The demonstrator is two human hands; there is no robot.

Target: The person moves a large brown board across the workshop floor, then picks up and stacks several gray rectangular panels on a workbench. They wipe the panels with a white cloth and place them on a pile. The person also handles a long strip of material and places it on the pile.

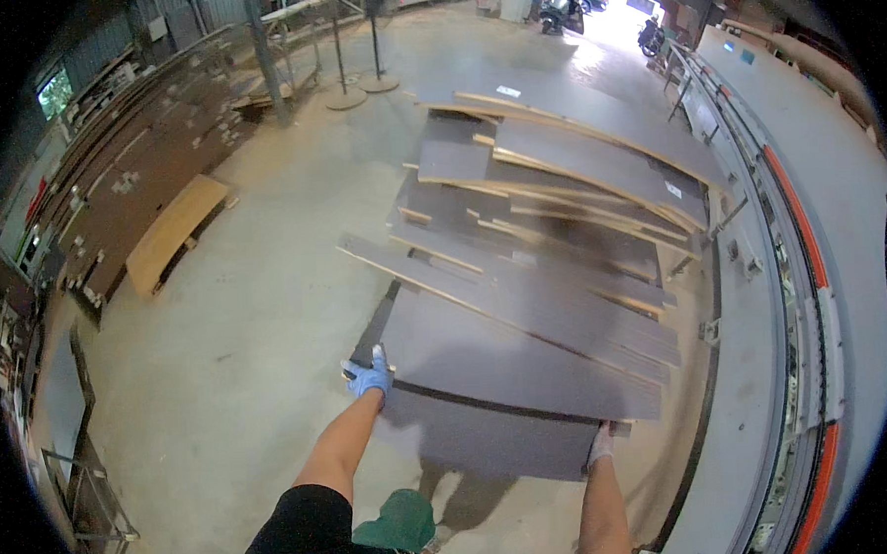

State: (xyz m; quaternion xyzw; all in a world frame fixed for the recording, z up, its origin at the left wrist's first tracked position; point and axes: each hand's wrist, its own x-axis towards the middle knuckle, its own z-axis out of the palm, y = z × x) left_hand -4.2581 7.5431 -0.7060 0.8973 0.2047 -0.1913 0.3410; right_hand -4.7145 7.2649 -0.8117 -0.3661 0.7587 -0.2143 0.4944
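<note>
My left hand [371, 375], in a blue glove, grips the near left corner of a grey panel [506, 358]. Its thumb points up, and a small dark piece shows beside the fingers. At the panel's near right end is my right hand [601, 442], in a pale glove, with its fingers closed round the edge and partly hidden. A dark band runs between the two hands along the panel's near edge. Nearer to me lies another grey panel [500, 441], low over the floor. A long narrow strip [413, 269] lies slantwise across the far side of the gripped panel.
More grey panels [577, 152] and wood-edged strips lie in an uneven pile beyond. A long machine with an orange-red rail [797, 212] runs along the right. Stacked brown boards [142, 161] and a tan board [174, 229] stand at left. Motorbikes [561, 9] are far off.
</note>
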